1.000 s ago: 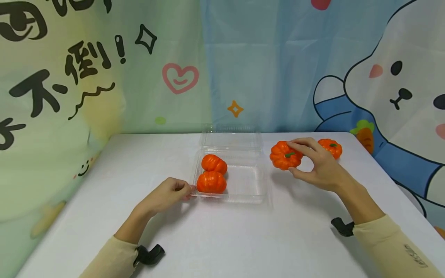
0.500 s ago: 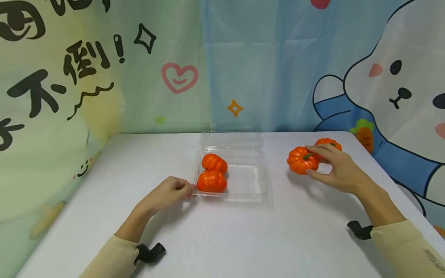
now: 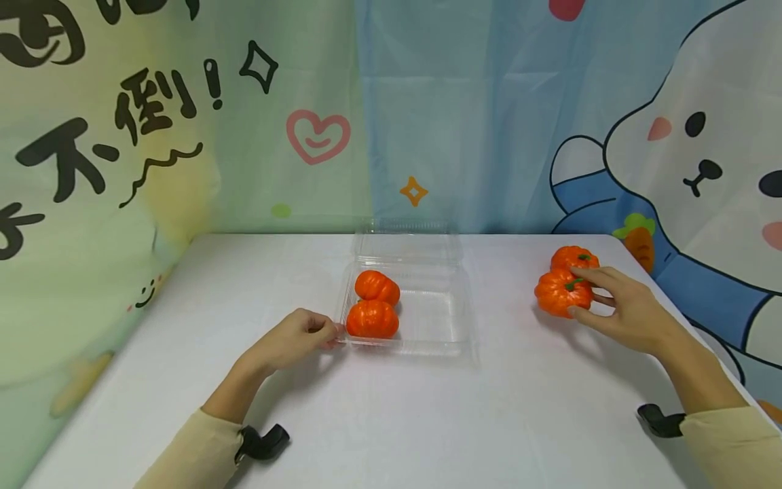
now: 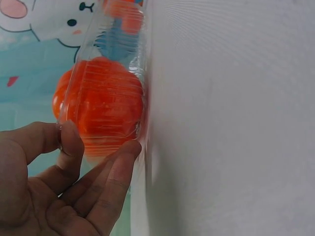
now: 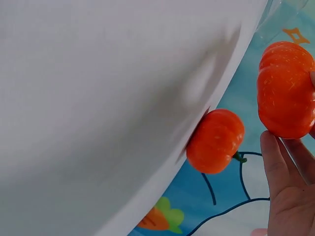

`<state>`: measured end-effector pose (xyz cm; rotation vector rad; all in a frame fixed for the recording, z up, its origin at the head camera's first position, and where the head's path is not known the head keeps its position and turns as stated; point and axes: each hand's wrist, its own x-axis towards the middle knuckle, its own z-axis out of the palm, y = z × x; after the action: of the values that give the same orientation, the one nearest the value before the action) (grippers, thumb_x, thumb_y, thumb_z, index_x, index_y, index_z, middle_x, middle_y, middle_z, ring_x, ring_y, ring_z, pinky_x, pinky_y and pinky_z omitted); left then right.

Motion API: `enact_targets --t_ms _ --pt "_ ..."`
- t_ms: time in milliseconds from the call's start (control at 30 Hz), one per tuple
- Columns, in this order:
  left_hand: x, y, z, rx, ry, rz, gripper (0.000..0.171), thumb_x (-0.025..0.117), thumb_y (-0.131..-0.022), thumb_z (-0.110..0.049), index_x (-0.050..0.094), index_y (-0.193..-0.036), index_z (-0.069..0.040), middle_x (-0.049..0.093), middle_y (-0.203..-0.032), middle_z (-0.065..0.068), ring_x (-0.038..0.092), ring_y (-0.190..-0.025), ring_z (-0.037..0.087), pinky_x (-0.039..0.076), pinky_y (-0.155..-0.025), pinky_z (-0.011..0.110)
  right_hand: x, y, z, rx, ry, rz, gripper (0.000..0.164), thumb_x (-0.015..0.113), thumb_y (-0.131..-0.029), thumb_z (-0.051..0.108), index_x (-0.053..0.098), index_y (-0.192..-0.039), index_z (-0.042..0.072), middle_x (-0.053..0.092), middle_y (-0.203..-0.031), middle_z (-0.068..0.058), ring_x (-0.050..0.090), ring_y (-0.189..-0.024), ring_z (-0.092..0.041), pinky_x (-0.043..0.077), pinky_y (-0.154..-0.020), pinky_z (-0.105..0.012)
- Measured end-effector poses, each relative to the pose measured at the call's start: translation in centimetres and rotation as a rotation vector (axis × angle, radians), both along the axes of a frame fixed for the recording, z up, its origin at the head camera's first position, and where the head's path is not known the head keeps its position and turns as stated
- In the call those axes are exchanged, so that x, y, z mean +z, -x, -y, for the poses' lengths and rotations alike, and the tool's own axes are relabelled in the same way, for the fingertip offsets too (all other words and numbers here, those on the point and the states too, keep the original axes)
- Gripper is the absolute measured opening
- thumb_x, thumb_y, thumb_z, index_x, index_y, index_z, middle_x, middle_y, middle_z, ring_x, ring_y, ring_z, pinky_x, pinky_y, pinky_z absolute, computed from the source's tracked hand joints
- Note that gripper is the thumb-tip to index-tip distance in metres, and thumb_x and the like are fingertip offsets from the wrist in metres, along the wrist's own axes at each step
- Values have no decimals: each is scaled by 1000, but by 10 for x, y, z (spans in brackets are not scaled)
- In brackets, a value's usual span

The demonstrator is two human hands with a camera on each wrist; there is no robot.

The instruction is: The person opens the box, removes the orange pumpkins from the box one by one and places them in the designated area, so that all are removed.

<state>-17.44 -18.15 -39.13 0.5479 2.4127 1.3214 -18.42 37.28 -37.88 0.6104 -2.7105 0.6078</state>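
Cartoon-printed cloth [image 3: 427, 102] hangs behind a white table [image 3: 458, 421], where a person works with two bare hands around a clear plastic box [image 3: 430, 316], the centre of the clock here as the wearer sees it. At 8 o'clock, the left hand [image 3: 299, 336] pinches the box's near corner, thumb on the rim and fingers low on the wall, fingers bent and barely parted; such light plastic would probably slide without that hold. At 12 o'clock, the lid [image 3: 406, 246] lies back, leaving the box accessible from above. Inside, along the 9 o'clock wall, sit a front pumpkin [image 3: 372, 320] and a rear pumpkin [image 3: 377, 287], packed close together, which likely helps stop them rolling. At 3 o'clock, the right hand [image 3: 623, 309] holds a third pumpkin [image 3: 562, 293] off the table, thumb on its near side and fingers on its far side, spread about as wide as the fruit; the round, ribbed body seems to call for that grip. Just beyond, toward 2 o'clock, a fourth pumpkin [image 5: 215, 141] rests on the table, apart from the held one in the right wrist view.
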Motion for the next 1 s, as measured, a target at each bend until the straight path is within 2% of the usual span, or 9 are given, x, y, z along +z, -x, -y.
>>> enact_targets --t_ms 100,167,233,333,400,467,500,700,1000 --pt "-1 0 0 8 9 2 32 51 -100 -18 78 -99 -1 77 -112 12 71 -105 23 53 -96 41 -1 -1 -4 -25 -22 9 71 87 -80 15 56 -142 1 60 -127 -22 61 -111 -42 53 -83 -15" --pt "-2 0 0 13 15 3 32 50 -101 -19 78 -98 -2 77 -112 11 71 -106 22 53 -96 41 -2 -1 -6 -31 -28 5 70 87 -81 16 57 -142 0 61 -125 -21 63 -108 -41 53 -83 -14" --pt "-2 0 0 15 13 3 32 50 -101 -18 78 -99 -2 76 -113 11 72 -106 22 53 -98 43 -2 -1 -8 -39 -31 6 68 86 -82 16 57 -141 -1 61 -124 -21 64 -107 -40 45 -82 -4" --pt "-1 -1 0 17 9 7 33 50 -101 -18 78 -100 -2 76 -115 12 72 -107 23 52 -100 45 -2 -3 -12 -54 -39 26 66 84 -84 19 57 -140 -3 61 -124 -24 64 -106 -43 53 -81 -13" --pt "-1 -1 0 17 4 8 32 50 -100 -16 78 -100 -1 75 -116 13 72 -107 24 52 -100 44 -3 -4 -14 -71 -45 44 64 83 -85 20 57 -138 -4 60 -126 -26 63 -106 -45 60 -80 -32" --pt "0 -1 -1 16 4 2 32 50 -100 -16 78 -100 0 75 -116 13 72 -106 24 53 -98 41 -4 -6 -17 -87 -46 63 63 82 -86 21 57 -138 -5 59 -128 -28 62 -107 -47 58 -78 -49" --pt "1 -1 -1 15 4 -2 32 50 -99 -15 78 -100 0 75 -116 14 72 -106 24 53 -97 40 -5 -6 -19 -91 -41 70 63 82 -87 21 57 -137 -5 59 -130 -29 62 -107 -48 58 -78 -51" --pt "1 -1 0 14 -3 3 31 50 -98 -14 77 -100 1 76 -113 14 72 -103 25 53 -96 39 -9 -5 -26 -142 -20 125 64 78 -92 25 52 -139 -8 55 -135 -34 60 -111 -54 53 -83 -59" --pt "-2 -1 0 14 -1 9 33 48 -99 -15 78 -102 0 75 -116 14 73 -104 25 54 -98 42 -10 -1 -32 -209 -71 235 65 67 -99 35 47 -142 -9 52 -136 -40 57 -114 -58 52 -88 -65"
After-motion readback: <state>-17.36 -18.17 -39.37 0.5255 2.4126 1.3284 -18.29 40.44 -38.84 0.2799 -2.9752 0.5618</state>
